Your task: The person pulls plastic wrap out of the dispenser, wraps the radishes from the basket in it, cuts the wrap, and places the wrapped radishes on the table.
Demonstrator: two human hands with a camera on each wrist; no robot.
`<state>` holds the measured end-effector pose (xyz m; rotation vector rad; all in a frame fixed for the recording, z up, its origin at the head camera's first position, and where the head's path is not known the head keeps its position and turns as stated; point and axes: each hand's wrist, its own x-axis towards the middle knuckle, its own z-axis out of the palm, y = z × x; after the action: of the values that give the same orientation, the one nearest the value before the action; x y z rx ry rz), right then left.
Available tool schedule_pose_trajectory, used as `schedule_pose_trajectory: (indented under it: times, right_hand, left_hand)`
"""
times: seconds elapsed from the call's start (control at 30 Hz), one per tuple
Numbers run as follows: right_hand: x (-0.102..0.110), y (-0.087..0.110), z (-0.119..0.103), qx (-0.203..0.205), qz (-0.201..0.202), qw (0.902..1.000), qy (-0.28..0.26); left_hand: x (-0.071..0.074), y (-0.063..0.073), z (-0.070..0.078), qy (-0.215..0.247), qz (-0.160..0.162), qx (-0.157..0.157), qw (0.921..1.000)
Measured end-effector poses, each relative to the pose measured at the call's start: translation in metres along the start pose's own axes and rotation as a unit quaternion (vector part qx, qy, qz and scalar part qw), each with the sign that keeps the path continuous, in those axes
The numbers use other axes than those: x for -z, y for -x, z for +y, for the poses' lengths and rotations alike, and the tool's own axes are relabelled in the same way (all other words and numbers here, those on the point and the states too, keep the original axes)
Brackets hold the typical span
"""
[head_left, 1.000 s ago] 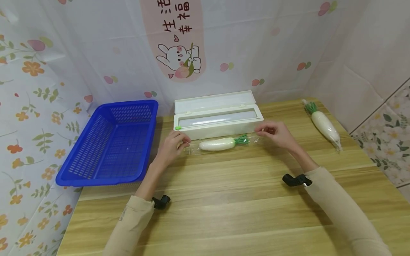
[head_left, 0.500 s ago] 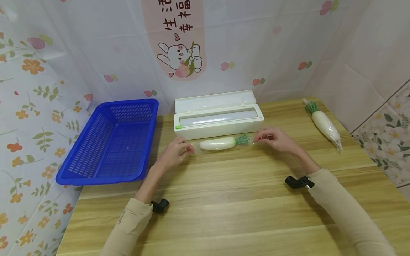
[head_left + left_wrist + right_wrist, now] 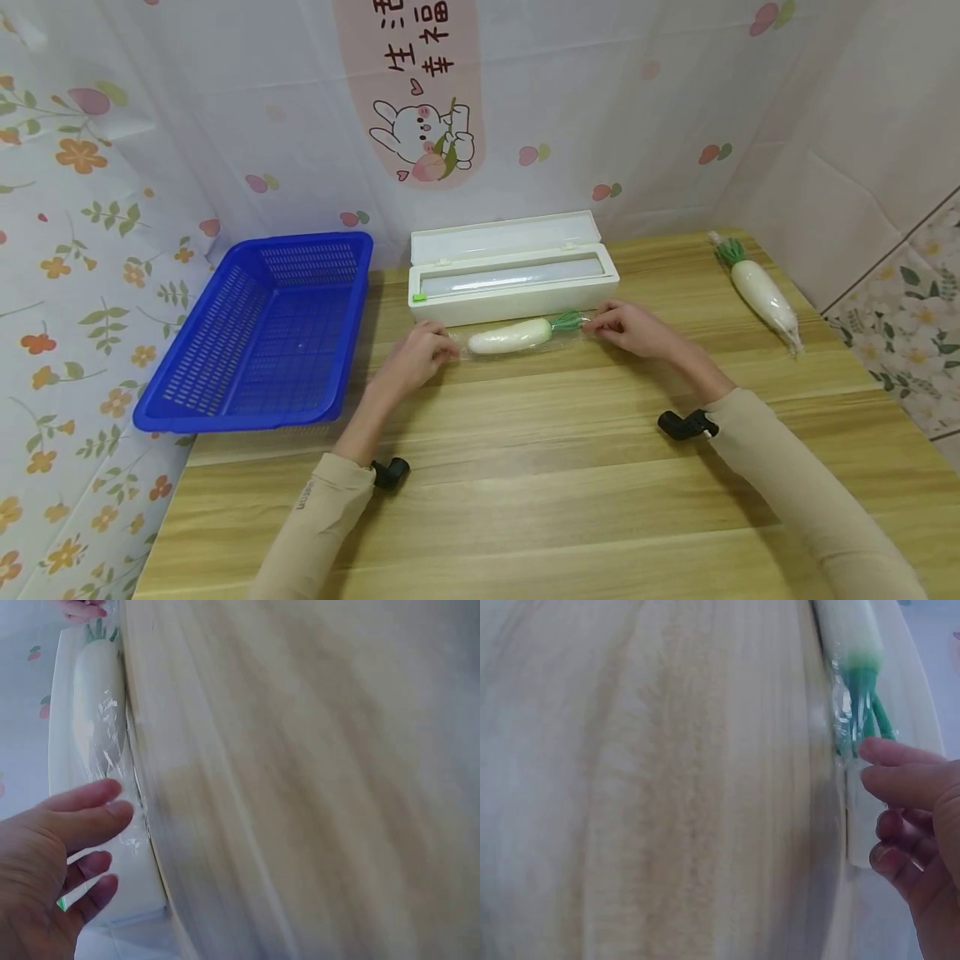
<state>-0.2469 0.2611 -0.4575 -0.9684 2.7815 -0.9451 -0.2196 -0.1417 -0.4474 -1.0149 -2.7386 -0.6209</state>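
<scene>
A white radish (image 3: 510, 337) with green leaf stalks lies wrapped in clear plastic wrap (image 3: 112, 750) on the table, in front of the long white box. My left hand (image 3: 422, 354) is at its plain end, where thumb and forefinger pinch the end of the wrap; the other fingers curl loosely in the left wrist view. At the leafy end my right hand (image 3: 633, 327) pinches the wrap just past the green stalks (image 3: 864, 705). The film is so clear that its exact edges are hard to make out.
The white wrap box (image 3: 513, 304) stands behind the radish, lid raised, a film roll (image 3: 517, 276) inside and a green slider at its left. A blue basket (image 3: 345, 350) is at the left. Another wrapped radish (image 3: 761, 292) lies far right on the wooden table (image 3: 540, 483).
Both hands have come in closer to the radish's ends. The wrap stretched out past each end now shows shorter. Radish, box and basket stay about where they were.
</scene>
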Motion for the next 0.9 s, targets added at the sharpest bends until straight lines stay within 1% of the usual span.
schedule_pose_trajectory:
  times: [0.1, 0.2, 0.33, 0.4, 0.47, 0.57, 0.63, 0.7, 0.77, 0.83, 0.9]
  right_hand:
    - [-0.001, 0.000, -0.001, -0.002, 0.008, 1.0000, 0.002]
    - [-0.001, 0.001, -0.002, 0.002, 0.014, 0.9999, 0.006]
    - [0.000, 0.004, -0.001, -0.005, 0.028, 0.9995, -0.015]
    - [0.000, 0.005, -0.001, -0.008, 0.047, 0.9984, -0.030]
    - [0.001, 0.006, -0.001, -0.002, 0.072, 0.9969, -0.032]
    - [0.000, 0.003, -0.002, 0.023, 0.110, 0.9934, -0.022]
    - [-0.001, -0.001, -0.005, 0.038, 0.121, 0.9919, -0.010]
    - [-0.002, -0.005, -0.009, 0.048, 0.118, 0.9918, 0.003]
    - [-0.005, -0.010, -0.013, 0.054, 0.104, 0.9930, 0.018]
    - [-0.008, -0.015, -0.017, 0.060, 0.083, 0.9942, 0.034]
    - [-0.011, -0.019, -0.020, 0.061, 0.058, 0.9956, 0.041]
  left_hand:
    - [0.000, -0.001, 0.002, -0.009, -0.006, 0.026, 0.9996]
    - [0.000, -0.002, 0.003, -0.017, -0.018, 0.039, 0.9990]
    - [0.000, -0.002, 0.003, -0.003, -0.031, 0.059, 0.9978]
    - [0.000, -0.001, 0.004, 0.017, -0.021, 0.069, 0.9973]
    - [0.001, 0.000, 0.005, 0.032, 0.002, 0.071, 0.9969]
    - [0.002, -0.001, 0.008, 0.044, 0.042, 0.056, 0.9966]
    - [0.001, -0.004, 0.010, 0.041, 0.057, 0.040, 0.9968]
    - [0.000, -0.009, 0.013, 0.038, 0.057, 0.024, 0.9974]
    - [-0.002, -0.014, 0.016, 0.028, 0.044, 0.018, 0.9985]
    - [-0.004, -0.018, 0.018, 0.018, 0.021, 0.022, 0.9994]
    - [-0.007, -0.022, 0.020, 0.009, -0.006, 0.039, 0.9992]
